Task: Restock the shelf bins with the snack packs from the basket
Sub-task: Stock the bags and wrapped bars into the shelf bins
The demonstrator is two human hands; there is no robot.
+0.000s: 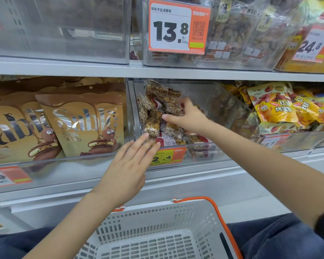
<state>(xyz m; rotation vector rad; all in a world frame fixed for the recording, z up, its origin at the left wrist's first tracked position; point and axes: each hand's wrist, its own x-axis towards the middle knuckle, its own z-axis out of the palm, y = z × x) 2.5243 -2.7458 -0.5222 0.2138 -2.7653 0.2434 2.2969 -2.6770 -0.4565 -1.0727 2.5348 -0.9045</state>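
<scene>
Head view: a person sits in front of a store shelf (157,71), both arms reach forward to a clear bin (223,109) in the middle row.
Snack packs: a heap of clear wrapped nut bars (153,120) lies in the left part of this bin, some packs stand upright against the left wall, others lie flat near the front edge.
Left hand (128,165): it is in front of the bin, palm down; the fingers (138,144) are straight and a little spread, and the tips touch the lowest packs at the front wall.
Right hand (187,118): it is inside the bin, on top of the heap; the fingers are stretched out and spread, they rest on the packs and do not curl round any of them.
Basket (200,217): white plastic with an orange handle (213,200), it rests on the lap below the hands; the part of its bottom that shows holds no packs.
Price tag (166,156): yellow and orange, on the front of the bin, partly hidden by the left hand.
Neighbour bins: brown cookie bags (82,124) stand to the left, yellow and red pouches (275,105) lie to the right.
Upper row: a big orange price card (176,28) with 13.8 hangs on a clear bin.
</scene>
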